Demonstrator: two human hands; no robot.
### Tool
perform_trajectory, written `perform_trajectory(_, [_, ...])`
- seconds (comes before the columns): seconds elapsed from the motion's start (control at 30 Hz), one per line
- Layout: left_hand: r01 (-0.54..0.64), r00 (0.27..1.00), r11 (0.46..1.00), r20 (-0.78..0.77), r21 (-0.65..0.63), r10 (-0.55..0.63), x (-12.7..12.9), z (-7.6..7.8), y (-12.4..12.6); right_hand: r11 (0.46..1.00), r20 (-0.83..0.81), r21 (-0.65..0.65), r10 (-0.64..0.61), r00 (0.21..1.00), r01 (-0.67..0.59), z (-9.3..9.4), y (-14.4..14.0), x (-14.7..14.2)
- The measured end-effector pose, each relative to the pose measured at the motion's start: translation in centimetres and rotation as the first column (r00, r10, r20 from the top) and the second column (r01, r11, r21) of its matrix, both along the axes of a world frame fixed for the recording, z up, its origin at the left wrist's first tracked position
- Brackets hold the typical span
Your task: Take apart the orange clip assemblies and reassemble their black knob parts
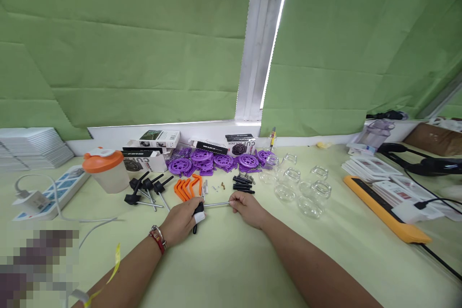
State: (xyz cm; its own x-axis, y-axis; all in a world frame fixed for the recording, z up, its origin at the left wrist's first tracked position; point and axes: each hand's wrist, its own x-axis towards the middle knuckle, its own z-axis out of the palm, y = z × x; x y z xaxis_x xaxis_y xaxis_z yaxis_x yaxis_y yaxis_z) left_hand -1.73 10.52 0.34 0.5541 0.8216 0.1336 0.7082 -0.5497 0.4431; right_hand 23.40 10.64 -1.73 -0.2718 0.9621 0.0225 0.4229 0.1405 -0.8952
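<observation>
My left hand [182, 221] grips a black handle piece [197, 214] with a white bandage on one finger. A thin metal rod [216, 204] runs from that handle to my right hand [247, 208], which pinches its far end. Both hands rest low over the pale green table [231, 269]. Just beyond them lie orange plastic hooks [187, 186], loose metal rods [204, 187], small black pins [242, 184] and several black-handled rods [146, 190].
Purple wheels [216, 160] and small boxes [155, 138] line the window sill. Clear glass jars [303, 185] stand to the right, an orange-lidded container [105, 169] and a power strip [54, 192] to the left. An orange power strip [386, 211] and booklets lie at far right.
</observation>
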Motion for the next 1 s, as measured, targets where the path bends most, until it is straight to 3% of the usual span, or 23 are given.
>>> perform_trajectory(0.5, [0.032, 0.999, 0.999, -0.008, 0.041, -0.031, -0.5, -1.1, 0.5, 1.0, 0.002, 0.01, 0.002, 1.0, -0.002, -0.2, 0.0, 0.0])
perform_trajectory(1.0, [0.017, 1.0, 1.0, -0.013, 0.025, -0.017, -0.4, -0.4, 0.0, 0.998, -0.018, 0.056, 0.021, 1.0, -0.02, -0.6, 0.0, 0.0])
